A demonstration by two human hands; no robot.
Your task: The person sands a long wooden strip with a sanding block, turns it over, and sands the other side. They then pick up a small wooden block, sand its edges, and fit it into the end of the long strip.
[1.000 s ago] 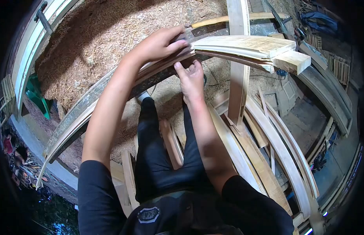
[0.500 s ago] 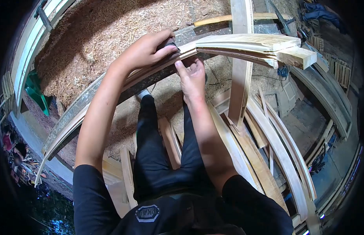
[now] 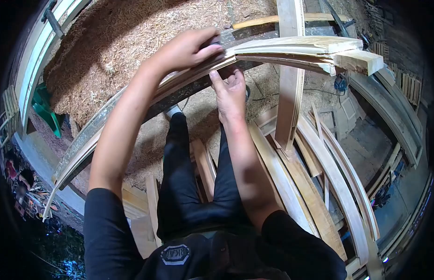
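A long curved wooden moulding (image 3: 291,45) spans the view in front of me, with a rough stepped end at the right. My left hand (image 3: 191,48) is closed over a small dark block-like object, mostly hidden under the palm, and presses it on the moulding's upper face just left of the step. Below that spot, my right hand (image 3: 231,94) grips the moulding's near edge, thumb against its side and fingers curled underneath. A dark, worn curved beam (image 3: 172,99) runs beneath the moulding.
An upright board (image 3: 288,88) stands behind the moulding's right part. Curved wooden pieces (image 3: 336,172) and planks lie at lower right. Wood shavings (image 3: 109,51) cover the floor. A green plastic object (image 3: 45,109) and a clamp (image 3: 53,22) are at left.
My left hand has slid a short way right along the moulding with the dark object, toward the step. My right hand has stayed nearly in place.
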